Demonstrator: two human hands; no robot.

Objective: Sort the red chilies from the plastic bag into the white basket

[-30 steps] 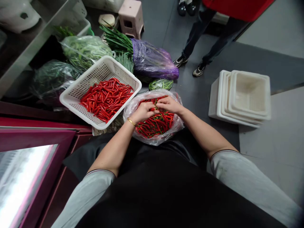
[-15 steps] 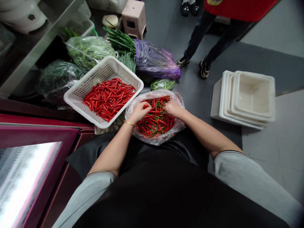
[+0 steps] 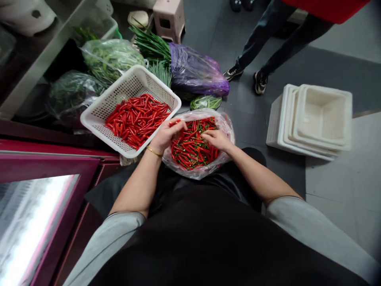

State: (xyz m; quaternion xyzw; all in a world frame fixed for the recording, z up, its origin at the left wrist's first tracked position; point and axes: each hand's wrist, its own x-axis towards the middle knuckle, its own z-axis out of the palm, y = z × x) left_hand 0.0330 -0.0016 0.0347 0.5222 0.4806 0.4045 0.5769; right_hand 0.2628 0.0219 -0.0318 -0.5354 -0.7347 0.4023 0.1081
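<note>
the left hand (image 3: 165, 135), pinching red chili (image 3: 174, 123), nears the white basket (image 3: 119, 89).

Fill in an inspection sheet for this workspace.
Surface: dark grey tiled floor.
Work items: red chillies with green stems inside a clear plastic bag; red chillies inside a white perforated plastic basket.
Clutter: purple plastic bag of long greens; stacked white plastic containers.
Left hand: curled by the bag's rim, red showing at its fingers.
Right hand: fingers at the bagged chillies.
Cables: nothing seen.
Surroundings: pale pink plastic stool; standing person in red top, dark trousers.
</note>
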